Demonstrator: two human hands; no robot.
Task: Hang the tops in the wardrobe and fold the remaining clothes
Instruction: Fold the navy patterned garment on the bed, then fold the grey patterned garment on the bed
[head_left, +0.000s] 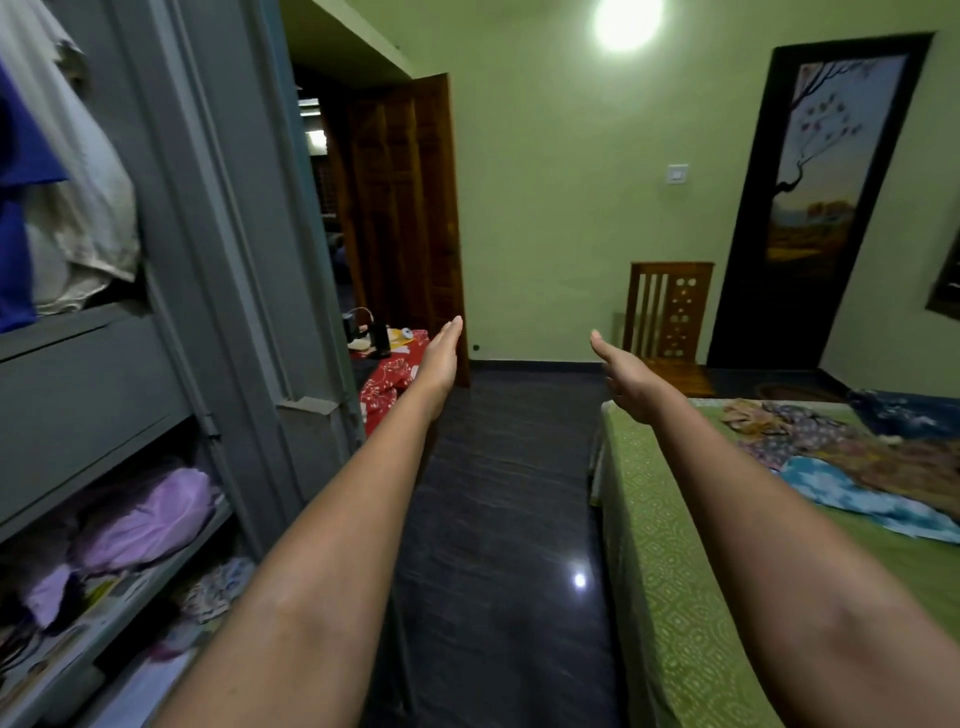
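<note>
We are standing in a bedroom with both bare arms stretched straight ahead over a dark floor (498, 493). Our left hand (440, 353) is released, fingers straight and together, holding nothing. Our right hand (623, 371) is likewise released and empty, fingers extended.

On the left stands a grey wardrobe (223, 218) with its inside showing. In its upper section, at the far left edge, a blue top (21, 171) and a pale cream top (88, 197) hang side by side, so we judge the hanging part to be at least begun; how many tops belong there we cannot tell. Lower shelves hold soft lilac bundles (150, 519) and other cloth.

On the right is a bed (675, 597) with a green patterned cover. Several loose clothes (841, 462) lie spread on it, well apart from our hands: floral pieces, a light blue printed one nearest us, and a dark blue one farther back. None looks folded, so the folding seems to be what is left.

Farther off, a red printed cloth (387, 384) lies by an open wooden door (410, 218), and a wooden chair (667, 312) stands against the green wall.
</note>
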